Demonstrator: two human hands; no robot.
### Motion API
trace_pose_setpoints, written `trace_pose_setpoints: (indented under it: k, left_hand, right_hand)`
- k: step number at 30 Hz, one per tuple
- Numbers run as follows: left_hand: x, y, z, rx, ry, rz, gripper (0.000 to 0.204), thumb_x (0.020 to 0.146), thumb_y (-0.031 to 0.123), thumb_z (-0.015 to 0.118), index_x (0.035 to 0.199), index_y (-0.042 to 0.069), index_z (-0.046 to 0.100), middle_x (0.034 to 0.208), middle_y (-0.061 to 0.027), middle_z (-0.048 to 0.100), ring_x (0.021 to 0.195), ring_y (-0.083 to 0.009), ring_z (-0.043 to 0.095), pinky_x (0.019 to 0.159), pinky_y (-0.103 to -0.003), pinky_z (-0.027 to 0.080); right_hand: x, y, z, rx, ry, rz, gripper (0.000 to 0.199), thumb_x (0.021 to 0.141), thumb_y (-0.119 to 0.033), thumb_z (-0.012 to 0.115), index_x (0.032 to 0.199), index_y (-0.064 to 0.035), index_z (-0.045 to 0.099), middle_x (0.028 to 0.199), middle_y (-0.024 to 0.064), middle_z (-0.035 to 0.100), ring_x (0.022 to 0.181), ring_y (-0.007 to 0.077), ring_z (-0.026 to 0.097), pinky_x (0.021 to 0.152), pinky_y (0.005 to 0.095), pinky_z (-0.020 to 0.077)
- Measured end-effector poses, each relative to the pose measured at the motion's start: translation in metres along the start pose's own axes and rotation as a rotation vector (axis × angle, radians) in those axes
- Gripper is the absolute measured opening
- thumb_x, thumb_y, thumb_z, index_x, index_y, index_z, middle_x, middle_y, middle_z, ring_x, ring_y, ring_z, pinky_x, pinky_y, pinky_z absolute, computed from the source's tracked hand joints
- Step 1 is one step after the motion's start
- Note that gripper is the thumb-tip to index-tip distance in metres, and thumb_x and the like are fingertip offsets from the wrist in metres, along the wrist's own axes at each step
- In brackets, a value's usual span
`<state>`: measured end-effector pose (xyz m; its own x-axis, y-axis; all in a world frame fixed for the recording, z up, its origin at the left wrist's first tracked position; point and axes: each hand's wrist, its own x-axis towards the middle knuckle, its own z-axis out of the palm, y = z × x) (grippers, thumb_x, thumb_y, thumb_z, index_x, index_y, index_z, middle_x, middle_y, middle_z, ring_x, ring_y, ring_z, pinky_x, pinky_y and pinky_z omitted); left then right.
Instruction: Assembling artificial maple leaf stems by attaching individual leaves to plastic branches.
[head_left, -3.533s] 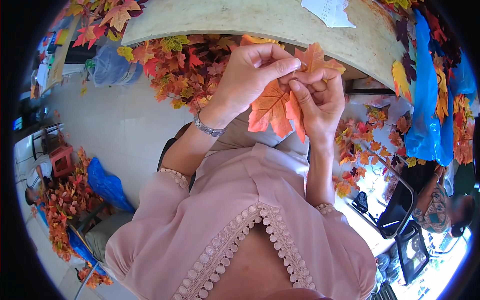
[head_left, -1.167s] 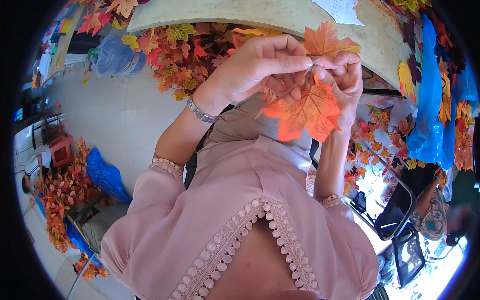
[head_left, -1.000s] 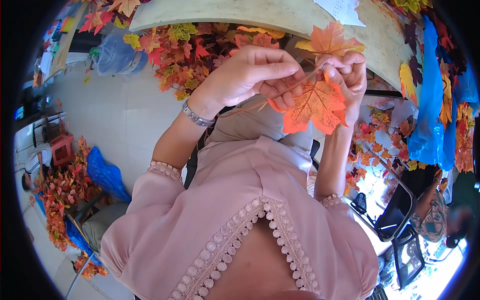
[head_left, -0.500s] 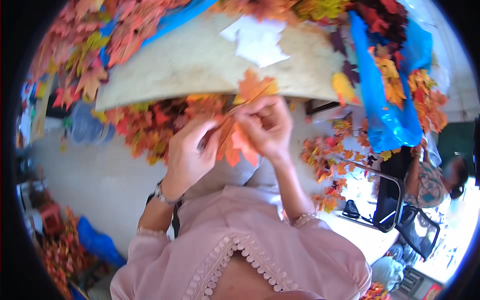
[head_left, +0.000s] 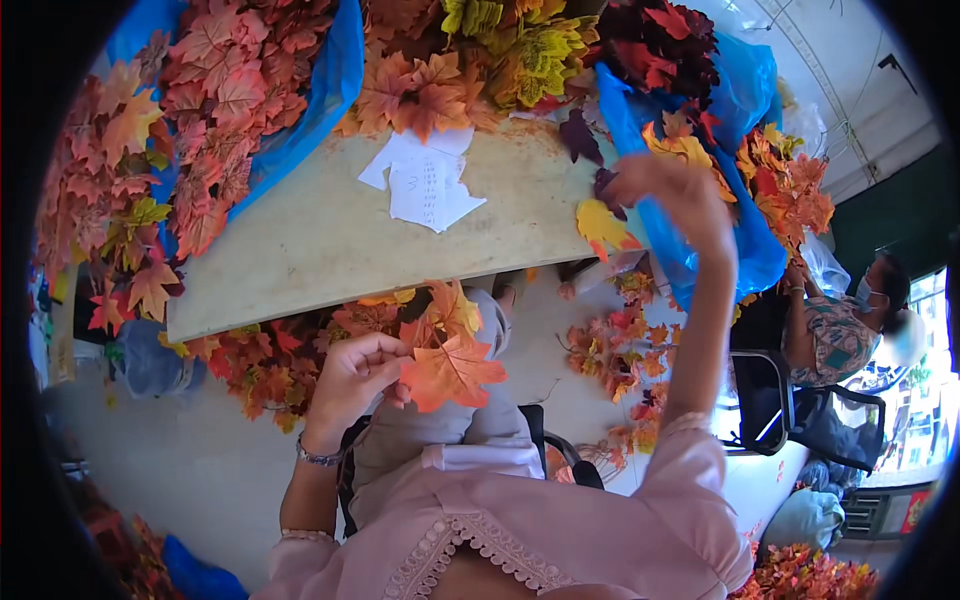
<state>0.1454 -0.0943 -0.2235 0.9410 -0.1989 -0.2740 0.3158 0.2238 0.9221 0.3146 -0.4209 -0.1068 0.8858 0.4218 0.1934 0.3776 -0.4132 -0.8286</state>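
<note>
Orange fabric maple leaves [head_left: 450,355], a small sprig of two or three, held in the left hand [head_left: 352,382] above the lap, just below the near edge of the worktop [head_left: 300,250]; fingers closed in a pinch on the stem side, leaf blades fanning rightward and free. Right hand [head_left: 668,200] raised over the far right end of the worktop, blurred by motion, beside a blue plastic bag [head_left: 700,240] stuffed with mixed orange and yellow leaves; whether its fingers are spread or curled cannot be told, and nothing is seen in them. Head view only; one entry. Worktop: pale board carrying white paper slips [head_left: 425,180] at centre, a second blue bag of red-orange foliage [head_left: 240,90] at left, yellow-green leaves [head_left: 520,50] and dark maroon leaves [head_left: 660,40] along the far edge. Floor below: loose bundles of leaves [head_left: 620,350] between the chair and the worktop. Another person seated at far right [head_left: 840,330], apart from the work. Handling note, as a judgement: keep the left-hand pinch low on the stems so the blades stay uncrushed and aligned; take one leaf cleanly from the bag by its stem, not the blade; bring it to the sprig rather than moving the sprig.
</note>
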Motion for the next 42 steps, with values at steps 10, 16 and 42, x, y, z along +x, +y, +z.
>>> trace_pose_setpoints:
  k: [10, 16, 42]
  left_hand:
    - [0.022, -0.002, 0.002, 0.108, 0.038, -0.058, 0.007, 0.082, 0.002, 0.054, 0.086, -0.004, 0.054, 0.071, -0.0055, 0.059, 0.056, -0.0085, 0.057, 0.047, -0.021, 0.049]
    - [0.029, 0.002, 0.006, 0.087, -0.004, -0.021, 0.01, 0.082, 0.003, 0.055, 0.087, -0.005, 0.054, 0.071, -0.0048, 0.058, 0.056, -0.0077, 0.057, 0.048, -0.021, 0.049]
    - [0.027, -0.017, 0.001, 0.307, 0.226, 0.283, 0.011, 0.08, 0.005, 0.058, 0.088, -0.003, 0.058, 0.076, -0.0015, 0.059, 0.065, -0.0047, 0.056, 0.055, -0.02, 0.05]
  right_hand:
    - [0.108, 0.064, -0.046, -0.584, -0.018, -0.18, 0.02, 0.083, -0.015, 0.055, 0.093, 0.0004, 0.061, 0.08, 0.0043, 0.063, 0.073, 0.0088, 0.057, 0.067, 0.024, 0.0463]
    - [0.161, 0.078, -0.009, -1.132, 0.037, 0.019, 0.03, 0.072, -0.034, 0.062, 0.087, -0.0078, 0.064, 0.072, 0.0164, 0.061, 0.073, 0.0294, 0.061, 0.067, 0.0383, 0.0484]
    - [-0.046, -0.067, 0.122, 0.128, -0.523, -0.659, 0.018, 0.064, -0.018, 0.063, 0.064, -0.0004, 0.057, 0.068, 0.0121, 0.057, 0.061, 0.0267, 0.051, 0.057, 0.0392, 0.0389]
